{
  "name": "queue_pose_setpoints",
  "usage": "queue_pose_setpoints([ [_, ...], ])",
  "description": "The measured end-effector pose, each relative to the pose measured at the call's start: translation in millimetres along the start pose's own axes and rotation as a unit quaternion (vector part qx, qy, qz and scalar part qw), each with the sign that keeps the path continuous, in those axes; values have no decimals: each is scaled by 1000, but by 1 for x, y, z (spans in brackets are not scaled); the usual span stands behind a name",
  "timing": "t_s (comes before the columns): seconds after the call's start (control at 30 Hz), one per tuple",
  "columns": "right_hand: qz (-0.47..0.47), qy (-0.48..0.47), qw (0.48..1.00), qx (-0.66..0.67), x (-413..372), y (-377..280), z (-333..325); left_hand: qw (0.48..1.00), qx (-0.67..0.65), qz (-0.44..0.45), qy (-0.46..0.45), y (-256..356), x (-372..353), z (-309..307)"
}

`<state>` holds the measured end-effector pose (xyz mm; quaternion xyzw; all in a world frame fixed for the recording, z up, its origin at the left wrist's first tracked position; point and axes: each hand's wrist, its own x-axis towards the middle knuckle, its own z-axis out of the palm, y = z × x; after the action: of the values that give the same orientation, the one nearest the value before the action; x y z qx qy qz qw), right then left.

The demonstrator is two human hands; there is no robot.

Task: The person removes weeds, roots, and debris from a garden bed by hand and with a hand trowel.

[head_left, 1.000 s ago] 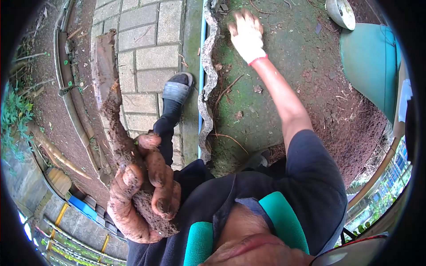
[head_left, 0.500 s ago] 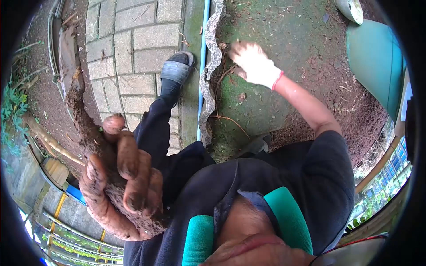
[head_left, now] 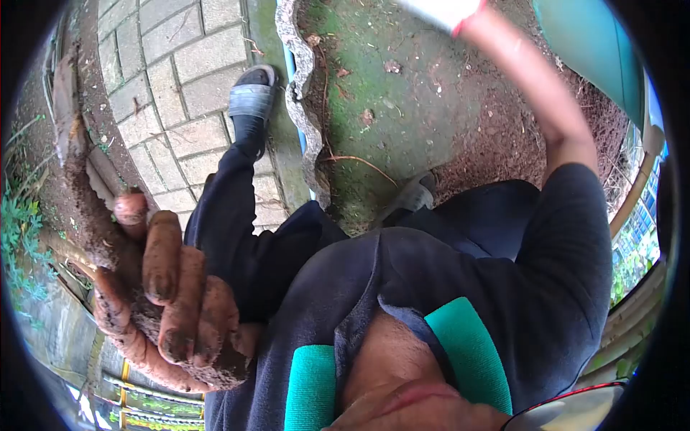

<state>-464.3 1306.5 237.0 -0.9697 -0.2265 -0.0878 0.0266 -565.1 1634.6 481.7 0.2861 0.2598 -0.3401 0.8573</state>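
Observation:
My left hand [head_left: 162,287] is bare and caked with mud. It is shut on the near end of a long, soil-covered slab [head_left: 75,165] that reaches up and away along the left side, above the edge of the brick paving [head_left: 180,93]. My right hand [head_left: 445,8] wears a white glove with a red cuff. It is raised at the top edge and mostly cut off, so its fingers are hidden. The bare right forearm stretches over the mossy ground.
A grey scalloped edging strip [head_left: 302,86] and a blue pipe [head_left: 291,65] separate the paving from mossy soil [head_left: 388,122]. My sandalled foot [head_left: 251,97] rests on the bricks, the other foot [head_left: 413,194] on the soil. A teal container [head_left: 596,50] stands at the top right.
My gloved right hand rose from the mossy ground to the top edge of view. My left hand shifted left with the soil-covered slab still in it.

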Motion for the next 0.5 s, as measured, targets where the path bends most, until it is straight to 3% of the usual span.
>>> queue_pose_setpoints([
  [0.03, -181, 25, 977, 112, -50, -26, 40, 1000, 0, -1, 4, -2, -1, 1],
  [0.07, -134, -200, 956, 170, -87, -71, 34, 1000, 3, -2, 9, -4, -2, 1],
  [0.1, -155, -143, 967, 145, -120, -115, 30, 1000, 6, -3, 14, -6, -4, 1],
  [0.13, -235, -388, 876, 167, -118, -150, 22, 1000, 10, -4, 19, -8, -5, 1],
  [0.2, -256, -148, 901, 318, -197, -192, 60, 1000, 10, -7, 28, -12, -7, 1],
  [0.23, -260, -100, 911, 305, -213, -208, 76, 999, 11, -6, 30, -14, -8, 1],
  [0.3, -272, -168, 894, 315, -229, -215, 89, 999, 15, -4, 36, -17, -11, 1],
  [0.37, -289, -173, 910, 242, -231, -202, 92, 999, 15, 1, 39, -21, -12, 1],
  [0.4, -273, -129, 905, 300, -213, -188, 81, 999, 16, 5, 38, -23, -13, 1],
  [0.5, -209, -322, 915, 124, -152, -158, 60, 999, 23, 17, 32, -28, -18, 3],
])
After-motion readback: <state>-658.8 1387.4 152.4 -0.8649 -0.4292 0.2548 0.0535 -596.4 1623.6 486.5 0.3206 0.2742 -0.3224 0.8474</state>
